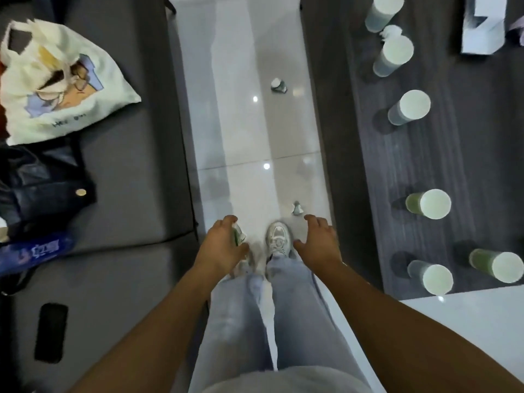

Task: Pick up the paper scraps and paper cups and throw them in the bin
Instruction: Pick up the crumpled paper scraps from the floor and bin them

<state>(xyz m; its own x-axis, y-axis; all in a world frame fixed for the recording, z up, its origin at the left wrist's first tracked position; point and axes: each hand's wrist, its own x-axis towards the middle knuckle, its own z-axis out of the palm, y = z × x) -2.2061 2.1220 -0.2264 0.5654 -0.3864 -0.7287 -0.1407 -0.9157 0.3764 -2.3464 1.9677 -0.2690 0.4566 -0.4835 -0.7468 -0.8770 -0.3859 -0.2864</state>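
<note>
**Head view: scrap in the left hand, another just past the right**

Head camera looked straight down a white tiled floor [249, 131]. The left hand [222, 245] had its fingers curled around a crumpled green-and-white paper scrap [239, 235], which poked out at the hand's 2 o'clock side. The right hand [320, 241] hung with fingers spread and slightly bent, holding nothing. A small paper scrap [297, 208] lay on the floor at about 10 o'clock from its fingertips, near but not touching. Another crumpled scrap [278, 85] lay farther off at 12 o'clock. Paper cups [428, 204] stood on the dark table [467, 154] at 3 o'clock.
</note>
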